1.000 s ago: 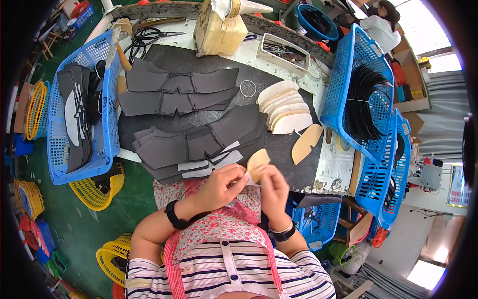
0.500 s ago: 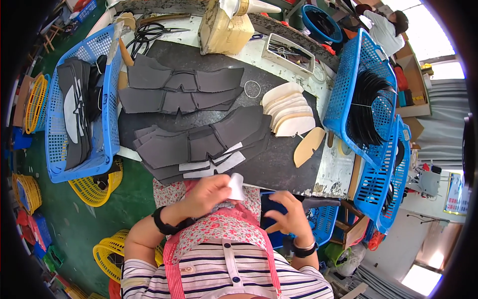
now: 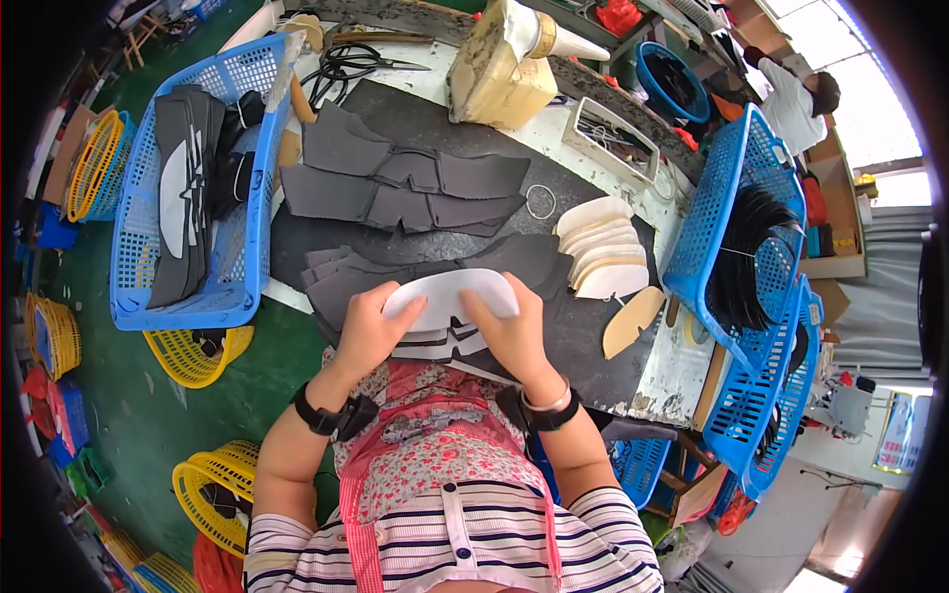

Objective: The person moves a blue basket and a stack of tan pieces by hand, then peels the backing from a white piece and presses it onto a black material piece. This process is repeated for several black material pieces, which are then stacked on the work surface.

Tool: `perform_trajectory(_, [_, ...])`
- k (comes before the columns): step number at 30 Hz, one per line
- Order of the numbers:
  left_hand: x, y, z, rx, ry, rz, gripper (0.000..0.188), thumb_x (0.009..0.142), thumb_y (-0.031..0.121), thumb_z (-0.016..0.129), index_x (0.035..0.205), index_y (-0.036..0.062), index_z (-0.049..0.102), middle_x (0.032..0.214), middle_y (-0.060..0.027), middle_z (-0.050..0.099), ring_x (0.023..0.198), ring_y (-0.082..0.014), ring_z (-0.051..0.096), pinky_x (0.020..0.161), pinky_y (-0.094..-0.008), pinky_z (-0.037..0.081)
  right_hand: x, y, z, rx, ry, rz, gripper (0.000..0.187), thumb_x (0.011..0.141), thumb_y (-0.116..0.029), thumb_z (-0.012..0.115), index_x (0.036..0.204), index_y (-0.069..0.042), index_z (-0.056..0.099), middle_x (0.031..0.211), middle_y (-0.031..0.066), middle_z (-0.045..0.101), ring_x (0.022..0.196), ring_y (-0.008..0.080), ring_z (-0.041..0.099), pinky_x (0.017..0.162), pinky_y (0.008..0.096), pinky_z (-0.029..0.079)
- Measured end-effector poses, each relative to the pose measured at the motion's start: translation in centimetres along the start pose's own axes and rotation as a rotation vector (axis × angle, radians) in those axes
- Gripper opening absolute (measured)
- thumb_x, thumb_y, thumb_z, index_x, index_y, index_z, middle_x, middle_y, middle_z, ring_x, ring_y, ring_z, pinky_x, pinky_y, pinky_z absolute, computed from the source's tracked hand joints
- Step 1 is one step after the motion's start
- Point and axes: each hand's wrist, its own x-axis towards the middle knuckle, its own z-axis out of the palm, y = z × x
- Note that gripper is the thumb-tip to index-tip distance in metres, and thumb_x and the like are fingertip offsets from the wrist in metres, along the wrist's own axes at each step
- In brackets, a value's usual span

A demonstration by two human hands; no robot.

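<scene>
A white curved flat piece (image 3: 443, 298) with a notch in its lower edge is stretched between my two hands above the near edge of the table. My left hand (image 3: 371, 324) pinches its left end, thumb on top. Its right end is gripped the same way by my right hand (image 3: 512, 324). Beneath it lie overlapped dark grey pieces (image 3: 341, 282) with white strips (image 3: 425, 348) along the near side, partly hidden by the hands. Farther back, two rows of dark grey panels (image 3: 407, 206) lie spread out. On the right rests a fanned stack of cream pieces (image 3: 603, 249).
A tan notched piece (image 3: 633, 321) lies beside the stack. Blue baskets stand left (image 3: 259, 267) and right (image 3: 707, 227). Behind are black scissors (image 3: 356, 64), a yellowish block (image 3: 499, 84) and a white tool tray (image 3: 613, 138). A person (image 3: 791, 104) is at the far right.
My right hand has come up from beside the apron and gripped the white piece. Both hands have moved forward over the table, and the piece now lies flat and broad between them.
</scene>
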Motion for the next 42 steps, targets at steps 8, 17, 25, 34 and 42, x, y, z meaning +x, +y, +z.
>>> perform_trajectory(8, [1.0, -0.8, -0.6, 0.390, 0.174, 0.145, 0.029, 0.081, 0.016, 0.070, 0.070, -0.0054, 0.054, 0.054, -0.0128, 0.046, 0.054, -0.0082, 0.038, 0.048, -0.0313, 0.035, 1.0, 2.8, 1.4, -0.279, 0.015, -0.171, 0.021, 0.076, -0.015, 0.075, 0.077, 0.003, 0.063, 0.069, 0.0140, 0.059, 0.061, 0.0273, 0.060, 0.055, 0.0354, 0.046])
perform_trajectory(17, [1.3, 1.3, -1.8, 1.141, 0.188, 0.075, 0.027, 0.078, 0.016, 0.071, 0.070, -0.0024, 0.053, 0.067, -0.0142, 0.059, 0.060, -0.0326, 0.058, 0.057, -0.0408, 0.048, 0.6, 2.1, 0.1, -0.774, 0.161, -0.149, 0.028, 0.076, -0.020, 0.075, 0.070, -0.002, 0.055, 0.069, 0.0122, 0.055, 0.058, 0.0344, 0.054, 0.053, 0.0403, 0.044])
perform_trajectory(25, [6.4, 4.3, -2.2, 1.313, 0.364, 0.695, 0.033, 0.072, 0.006, 0.069, 0.102, 0.0003, 0.056, 0.109, -0.0137, 0.057, 0.100, -0.0298, 0.055, 0.076, -0.0369, 0.049, -3.9, 4.2, -8.8, -0.869, 0.446, 0.023, 0.030, 0.074, -0.020, 0.077, 0.083, -0.002, 0.055, 0.084, 0.0140, 0.057, 0.076, 0.0346, 0.056, 0.068, 0.0417, 0.046])
perform_trajectory(34, [8.7, 3.0, -4.1, 1.070, 0.169, 0.854, 0.034, 0.070, 0.003, 0.066, 0.103, 0.0003, 0.062, 0.094, -0.0104, 0.059, 0.091, -0.0295, 0.057, 0.078, -0.0393, 0.049, -7.8, 7.8, -15.3, -1.068, 0.215, -0.011, 0.034, 0.074, -0.012, 0.072, 0.102, 0.000, 0.055, 0.114, 0.0208, 0.056, 0.096, 0.0391, 0.053, 0.084, 0.0428, 0.045])
perform_trajectory(42, [0.3, 0.1, 1.5, 1.008, 0.034, 0.943, 0.030, 0.070, 0.002, 0.067, 0.100, 0.0002, 0.064, 0.089, -0.0108, 0.057, 0.086, -0.0309, 0.058, 0.074, -0.0401, 0.049, -8.4, 7.6, -15.4, -1.152, 0.111, 0.038, 0.031, 0.075, -0.004, 0.062, 0.105, 0.002, 0.056, 0.104, 0.0190, 0.060, 0.083, 0.0370, 0.057, 0.073, 0.0434, 0.049])
